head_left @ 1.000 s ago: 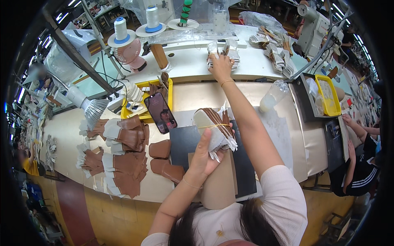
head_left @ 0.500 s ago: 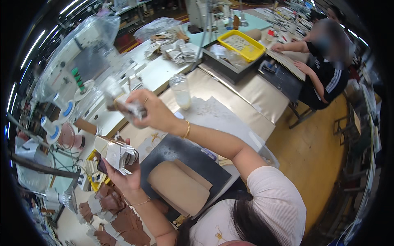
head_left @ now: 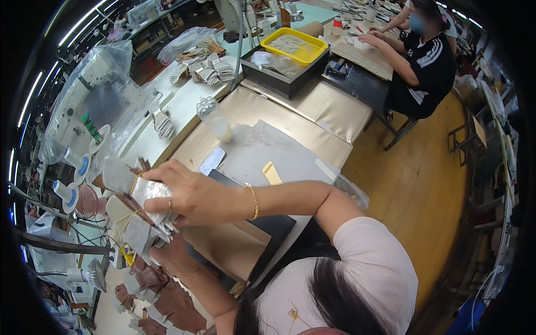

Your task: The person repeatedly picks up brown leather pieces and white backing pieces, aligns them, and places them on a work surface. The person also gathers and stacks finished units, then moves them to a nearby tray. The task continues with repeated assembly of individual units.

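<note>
A sewing workshop (thread spools (head_left: 63,191) beside a plastic-draped machine (head_left: 96,84)), brown cut pieces (head_left: 176,304).

Seemingly 2 bundles (head_left: 134,228) sit in the hands (head_left: 195,196), left of the bottle (head_left: 214,119).

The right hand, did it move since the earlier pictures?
Yes. The right hand has moved off the white table, back toward the person, and is now close to the left hand.

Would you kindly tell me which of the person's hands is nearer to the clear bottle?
Right. The right hand is below the clear bottle in the picture; the left hand is lower and farther away.
</note>
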Demonstrator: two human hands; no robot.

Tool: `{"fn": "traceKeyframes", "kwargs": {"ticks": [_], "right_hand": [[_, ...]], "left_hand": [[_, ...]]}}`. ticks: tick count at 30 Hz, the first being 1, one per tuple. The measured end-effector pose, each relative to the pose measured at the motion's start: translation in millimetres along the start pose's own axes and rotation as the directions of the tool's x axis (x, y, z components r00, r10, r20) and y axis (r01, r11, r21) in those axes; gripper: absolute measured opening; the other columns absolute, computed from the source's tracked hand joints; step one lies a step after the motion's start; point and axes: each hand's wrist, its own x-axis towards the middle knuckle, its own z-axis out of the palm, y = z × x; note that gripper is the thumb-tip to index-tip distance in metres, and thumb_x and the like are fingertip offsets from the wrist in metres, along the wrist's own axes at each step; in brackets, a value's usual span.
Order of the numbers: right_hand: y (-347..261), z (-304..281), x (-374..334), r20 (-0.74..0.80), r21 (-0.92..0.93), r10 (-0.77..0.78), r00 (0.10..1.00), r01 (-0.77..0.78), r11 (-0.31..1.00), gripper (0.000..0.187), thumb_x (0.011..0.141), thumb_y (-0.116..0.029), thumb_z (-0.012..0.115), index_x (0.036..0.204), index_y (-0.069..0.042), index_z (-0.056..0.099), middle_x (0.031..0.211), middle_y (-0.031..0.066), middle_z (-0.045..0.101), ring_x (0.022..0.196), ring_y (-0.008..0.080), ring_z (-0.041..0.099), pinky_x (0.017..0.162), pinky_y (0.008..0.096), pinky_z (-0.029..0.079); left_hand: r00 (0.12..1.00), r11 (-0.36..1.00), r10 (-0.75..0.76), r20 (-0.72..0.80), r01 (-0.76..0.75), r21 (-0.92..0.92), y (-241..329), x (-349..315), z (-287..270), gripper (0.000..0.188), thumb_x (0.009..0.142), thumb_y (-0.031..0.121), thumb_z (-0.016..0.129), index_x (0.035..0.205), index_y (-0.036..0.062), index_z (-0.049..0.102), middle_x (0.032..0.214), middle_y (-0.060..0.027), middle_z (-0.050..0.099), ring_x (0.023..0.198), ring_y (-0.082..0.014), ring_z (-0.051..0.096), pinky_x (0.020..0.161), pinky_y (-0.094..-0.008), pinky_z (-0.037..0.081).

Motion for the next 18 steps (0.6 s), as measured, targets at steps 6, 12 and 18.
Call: {"fn": "traceKeyframes", "kwargs": {"ticks": [6, 12, 18], "right_hand": [[-16, 9, -5, -0.033, 0.015, 0.007, 0.999, -0.006, 1.0, 0.048, 0.059, -0.011, 0.078, 0.102, -0.018, 0.057, 0.124, 0.0191, 0.046, 0.11, 0.0398, 0.045, 0.093, 0.0432, 0.044], [-17, 10, -17, -0.074, 0.041, 0.059, 0.996, -0.056, 0.998, 0.048, 0.059, -0.01, 0.078, 0.102, -0.017, 0.058, 0.124, 0.019, 0.046, 0.112, 0.0401, 0.043, 0.09, 0.0437, 0.047], [-19, 15, -24, 0.015, -0.025, -0.044, 0.999, 0.044, 0.999, 0.051, 0.059, -0.01, 0.078, 0.104, -0.017, 0.057, 0.127, 0.0203, 0.044, 0.113, 0.0404, 0.042, 0.091, 0.0437, 0.046]], "left_hand": [[0.955, 0.994, 0.071, -0.288, -0.094, -0.064, 12, -22, 2, 0.044, 0.093, 0.024, 0.049, 0.128, -0.0028, 0.049, 0.129, -0.0183, 0.053, 0.12, -0.0306, 0.05, 0.103, -0.0457, 0.039], [0.854, 0.96, 0.162, -0.494, -0.253, -0.123, 18, -39, -15, 0.044, 0.092, 0.023, 0.052, 0.128, -0.0006, 0.05, 0.131, -0.0157, 0.053, 0.12, -0.0297, 0.05, 0.104, -0.0474, 0.037], [0.989, 0.993, -0.041, -0.144, 0.024, -0.118, 13, -41, -10, 0.045, 0.093, 0.026, 0.049, 0.131, 0.0025, 0.047, 0.132, -0.0158, 0.05, 0.121, -0.0298, 0.048, 0.103, -0.0481, 0.036]]}}
